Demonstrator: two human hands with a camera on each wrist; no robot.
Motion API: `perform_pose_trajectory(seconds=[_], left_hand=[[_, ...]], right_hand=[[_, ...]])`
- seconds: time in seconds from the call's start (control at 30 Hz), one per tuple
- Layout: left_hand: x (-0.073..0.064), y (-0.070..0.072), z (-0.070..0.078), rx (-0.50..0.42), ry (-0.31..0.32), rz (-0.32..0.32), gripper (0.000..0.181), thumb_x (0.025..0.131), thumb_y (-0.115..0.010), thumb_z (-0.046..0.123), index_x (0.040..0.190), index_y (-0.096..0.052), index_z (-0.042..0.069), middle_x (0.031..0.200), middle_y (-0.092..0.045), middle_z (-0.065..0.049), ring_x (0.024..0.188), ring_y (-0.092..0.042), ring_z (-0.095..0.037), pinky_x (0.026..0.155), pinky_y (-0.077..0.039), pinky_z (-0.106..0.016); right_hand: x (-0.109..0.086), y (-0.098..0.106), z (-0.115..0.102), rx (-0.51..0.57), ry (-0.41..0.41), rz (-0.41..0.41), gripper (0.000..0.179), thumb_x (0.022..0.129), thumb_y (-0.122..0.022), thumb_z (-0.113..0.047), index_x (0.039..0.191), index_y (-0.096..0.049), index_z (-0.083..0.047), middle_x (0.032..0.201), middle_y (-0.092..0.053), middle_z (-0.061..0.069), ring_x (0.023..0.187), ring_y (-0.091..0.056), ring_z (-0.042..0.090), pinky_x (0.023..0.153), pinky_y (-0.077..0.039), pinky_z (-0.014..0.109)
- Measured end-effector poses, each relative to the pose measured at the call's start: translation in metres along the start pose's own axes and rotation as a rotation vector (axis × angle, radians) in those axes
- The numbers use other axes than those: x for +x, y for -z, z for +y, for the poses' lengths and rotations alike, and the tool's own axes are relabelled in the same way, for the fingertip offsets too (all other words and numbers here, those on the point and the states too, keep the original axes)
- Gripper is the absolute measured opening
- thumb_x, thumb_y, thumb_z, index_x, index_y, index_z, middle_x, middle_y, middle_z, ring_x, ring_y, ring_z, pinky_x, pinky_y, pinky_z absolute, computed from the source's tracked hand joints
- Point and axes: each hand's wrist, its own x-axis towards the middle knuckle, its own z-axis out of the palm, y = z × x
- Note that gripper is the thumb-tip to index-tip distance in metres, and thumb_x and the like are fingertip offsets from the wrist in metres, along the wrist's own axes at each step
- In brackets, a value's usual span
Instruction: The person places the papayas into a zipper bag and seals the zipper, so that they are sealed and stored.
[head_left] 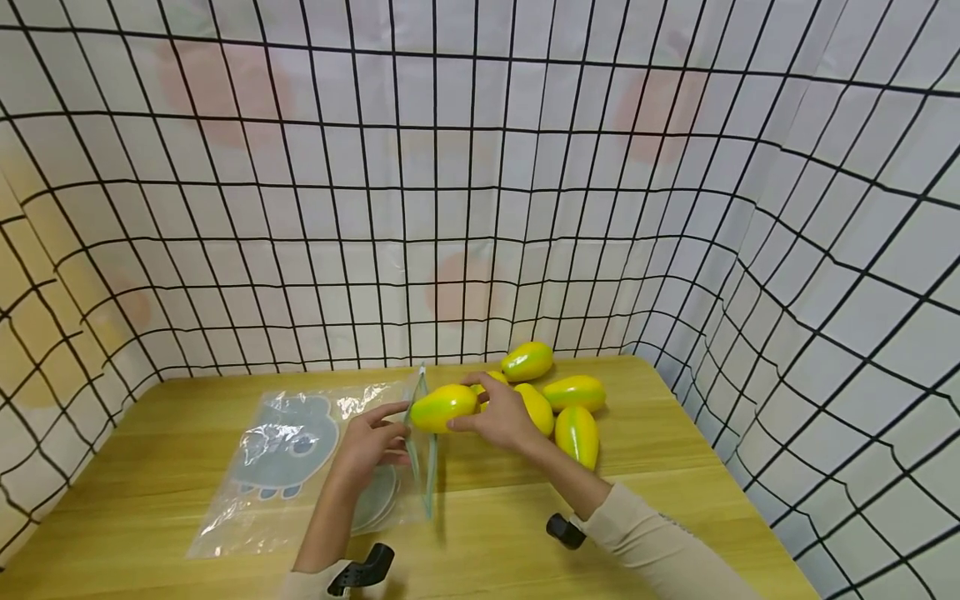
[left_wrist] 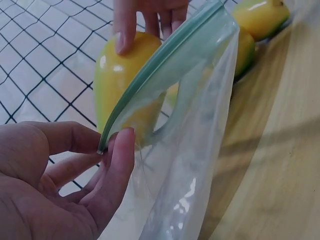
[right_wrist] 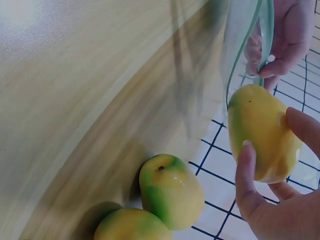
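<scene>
My right hand (head_left: pixel 504 414) grips a yellow-green mango (head_left: pixel 446 407) between thumb and fingers, at the mouth of a clear zip bag (head_left: pixel 255 521). In the right wrist view the mango's (right_wrist: pixel 260 135) far end meets the bag's green zip edge (right_wrist: pixel 244 47). My left hand (head_left: pixel 369 447) pinches that rim and holds the mouth apart; the left wrist view shows the green strip (left_wrist: pixel 145 77) between its thumb and fingers (left_wrist: pixel 122 155). The bag's body lies flat to the left, printed with a grey-blue cartoon figure (head_left: pixel 288 442).
Several more mangoes lie to the right of the bag, among them one at the back (head_left: pixel 528 361) and one at the front (head_left: pixel 577 436). A black wire grid (head_left: pixel 472 188) over patterned cloth encloses the back and sides of the wooden table (head_left: pixel 495 533).
</scene>
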Motion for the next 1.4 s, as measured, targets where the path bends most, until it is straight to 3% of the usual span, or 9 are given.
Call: perform_pose_trajectory(seconds=[0.33,0.57,0.77,0.97,1.2,1.4], left_hand=[[0.0,0.003,0.005,-0.077,0.0,0.029,0.046,0.092,-0.063,0.003,0.138,-0.061,0.0,0.09,-0.067,-0.012,0.064,-0.069,-0.016,0.06,-0.063,-0.034],[-0.001,0.001,0.009,-0.099,-0.006,0.007,0.044,0.094,-0.062,0.003,0.138,-0.06,-0.001,0.095,-0.066,-0.014,0.066,-0.07,-0.016,0.062,-0.063,-0.033],[-0.002,0.002,0.009,-0.109,-0.017,-0.001,0.043,0.091,-0.06,0.0,0.134,-0.063,-0.002,0.102,-0.067,-0.016,0.067,-0.069,-0.016,0.063,-0.063,-0.031],[-0.003,0.002,0.009,-0.118,-0.012,-0.023,0.043,0.091,-0.06,0.0,0.134,-0.063,-0.002,0.107,-0.07,-0.018,0.069,-0.07,-0.016,0.066,-0.063,-0.031],[-0.003,0.003,0.008,-0.112,-0.008,-0.052,0.043,0.093,-0.061,0.004,0.136,-0.062,0.0,0.1,-0.07,-0.014,0.07,-0.07,-0.016,0.067,-0.063,-0.029],[-0.001,0.003,0.006,-0.115,0.005,-0.074,0.044,0.092,-0.062,0.004,0.136,-0.062,-0.001,0.119,-0.067,-0.021,0.072,-0.07,-0.015,0.068,-0.063,-0.028]], right_hand=[[0.002,-0.007,0.0,0.02,0.002,-0.017,0.067,0.077,-0.088,-0.026,0.135,-0.06,-0.013,0.13,-0.064,0.014,0.118,-0.061,0.034,0.086,-0.057,0.045],[0.007,-0.014,0.004,0.003,-0.012,-0.042,0.068,0.077,-0.088,-0.028,0.136,-0.058,-0.013,0.127,-0.065,0.015,0.114,-0.061,0.032,0.083,-0.057,0.041],[0.01,-0.025,0.007,0.061,-0.013,-0.046,0.064,0.079,-0.086,-0.023,0.135,-0.059,-0.012,0.125,-0.066,0.018,0.11,-0.064,0.033,0.08,-0.059,0.04],[0.011,-0.034,0.009,0.058,-0.036,-0.04,0.062,0.08,-0.086,-0.025,0.135,-0.059,-0.015,0.127,-0.066,0.016,0.115,-0.062,0.033,0.085,-0.058,0.043],[0.016,-0.038,0.013,0.154,-0.093,-0.069,0.063,0.08,-0.085,-0.019,0.137,-0.058,-0.012,0.123,-0.065,0.02,0.094,-0.069,0.027,0.078,-0.059,0.037],[0.016,-0.046,0.016,0.206,-0.13,-0.085,0.061,0.081,-0.083,-0.012,0.137,-0.058,-0.011,0.117,-0.066,0.022,0.079,-0.07,0.019,0.074,-0.059,0.033]])
